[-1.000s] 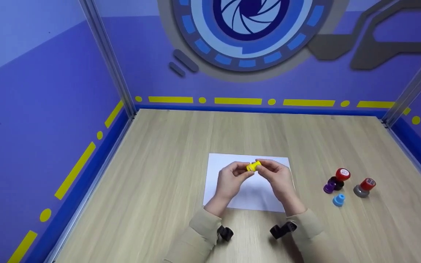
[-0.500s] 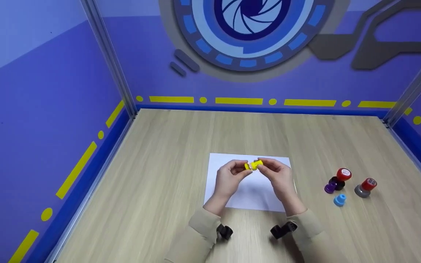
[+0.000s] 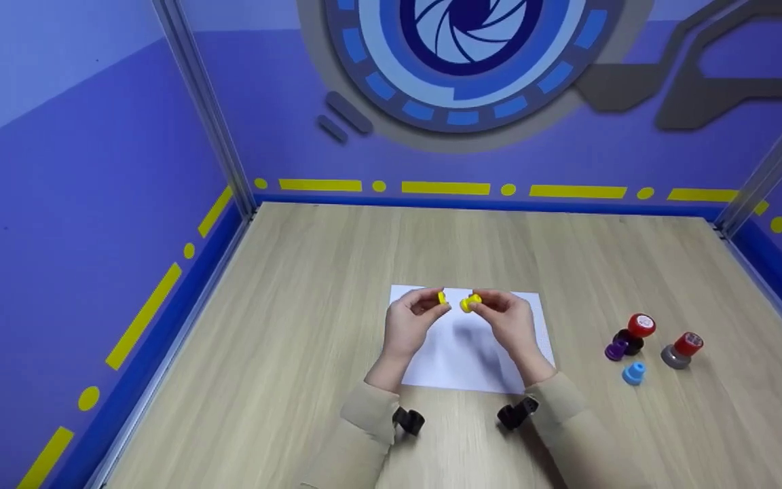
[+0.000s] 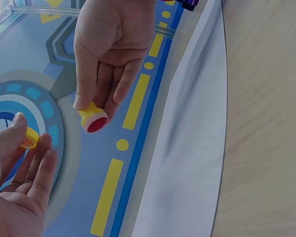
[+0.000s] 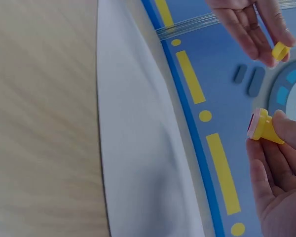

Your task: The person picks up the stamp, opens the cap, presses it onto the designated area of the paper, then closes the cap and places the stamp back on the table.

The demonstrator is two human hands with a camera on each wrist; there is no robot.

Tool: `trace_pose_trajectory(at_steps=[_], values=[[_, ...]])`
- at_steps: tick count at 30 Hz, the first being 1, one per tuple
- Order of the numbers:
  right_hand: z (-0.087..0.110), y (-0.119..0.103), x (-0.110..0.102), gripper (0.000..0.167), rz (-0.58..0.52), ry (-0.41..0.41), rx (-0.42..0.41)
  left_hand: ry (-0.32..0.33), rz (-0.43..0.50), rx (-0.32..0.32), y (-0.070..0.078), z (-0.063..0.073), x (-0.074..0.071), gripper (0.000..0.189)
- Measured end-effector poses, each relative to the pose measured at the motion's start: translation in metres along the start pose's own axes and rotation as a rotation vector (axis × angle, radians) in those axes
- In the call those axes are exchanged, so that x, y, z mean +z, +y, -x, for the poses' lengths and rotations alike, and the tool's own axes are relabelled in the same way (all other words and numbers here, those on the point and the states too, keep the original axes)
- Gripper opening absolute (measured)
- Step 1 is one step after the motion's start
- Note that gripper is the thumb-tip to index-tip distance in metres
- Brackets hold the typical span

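Observation:
My left hand [image 3: 404, 327] pinches a small round yellow cap [image 4: 31, 138] between thumb and fingers; a reddish print shows on its top in the left wrist view. Across a narrow gap, my right hand [image 3: 512, 326] holds a yellow toy stamp [image 5: 267, 127] by its handle. The stamp's pale rim surrounds a red stamping face, uncovered and turned toward the left hand. Both hands hover over a white sheet of paper [image 3: 462, 367] lying on the wooden table.
Right of the paper stand other stamps: a red-topped one [image 3: 642, 324] with a black base, a small purple one [image 3: 615, 350], a light blue one [image 3: 634, 373], and a red and grey one [image 3: 681, 350]. Blue-purple panels [image 3: 282, 136] enclose the table's back and sides.
The yellow cap has come off the stamp. My left hand has moved left with the cap, and the right hand has tilted the stamp so its face points down and left.

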State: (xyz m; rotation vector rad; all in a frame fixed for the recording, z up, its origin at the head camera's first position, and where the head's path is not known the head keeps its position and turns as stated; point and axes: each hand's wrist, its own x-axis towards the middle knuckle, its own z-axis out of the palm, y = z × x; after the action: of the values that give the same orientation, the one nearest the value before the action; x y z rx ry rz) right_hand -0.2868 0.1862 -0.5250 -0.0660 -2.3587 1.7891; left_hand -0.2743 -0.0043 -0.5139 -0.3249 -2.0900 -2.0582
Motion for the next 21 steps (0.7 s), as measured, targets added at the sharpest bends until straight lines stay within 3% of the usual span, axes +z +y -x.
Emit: trace_pose_trajectory(at_steps=[7, 11, 21], values=[[-0.015, 0.000, 0.018, 0.022, 0.207, -0.042, -0.072, -0.009, 0.017, -0.002, -0.003, -0.003, -0.005, 0.031], [-0.021, 0.001, 0.025, 0.021, 0.299, -0.088, -0.058, -0.002, 0.016, 0.001, -0.004, -0.003, -0.005, 0.033], [-0.027, 0.002, 0.033, 0.018, 0.397, -0.170, -0.013, -0.002, 0.014, -0.004, -0.005, -0.002, -0.005, 0.031]])
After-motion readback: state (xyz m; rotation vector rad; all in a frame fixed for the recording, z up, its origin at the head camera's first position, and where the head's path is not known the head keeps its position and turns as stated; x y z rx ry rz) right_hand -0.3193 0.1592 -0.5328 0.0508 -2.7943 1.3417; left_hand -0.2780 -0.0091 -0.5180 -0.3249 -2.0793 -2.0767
